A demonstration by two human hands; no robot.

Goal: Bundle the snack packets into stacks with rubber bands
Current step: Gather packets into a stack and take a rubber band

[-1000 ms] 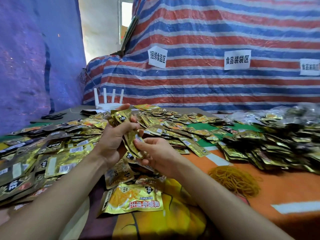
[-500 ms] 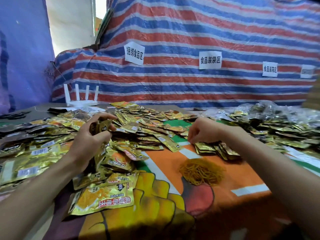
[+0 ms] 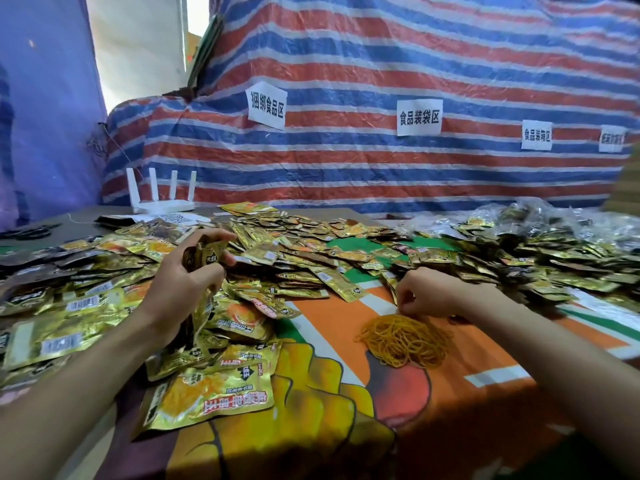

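The small stack of gold foil snack packets [image 3: 205, 259] stands on edge in the left hand [image 3: 180, 292], at nine o'clock from the view's centre; fingers and thumb curl tight round it, holding it above the loose heap of gold packets [image 3: 298, 258] spread from nine to three o'clock; the tangled pile of yellow-orange rubber bands [image 3: 405, 341] lies on the orange printed tablecloth [image 3: 339, 320] at four o'clock from the stack, well apart; the right hand [image 3: 431, 292] is at the pile's twelve o'clock edge, fingers curled narrow, tips down at the top bands; whether one is already pinched I cannot tell. The step in hand looks like fetching a band; next, I judge, one band must be lifted free alone, carried toward ten o'clock and stretched round the held stack. A white four-antenna router [image 3: 162, 202] stands at eleven o'clock before the red, white and blue striped tarpaulin [image 3: 346, 161].
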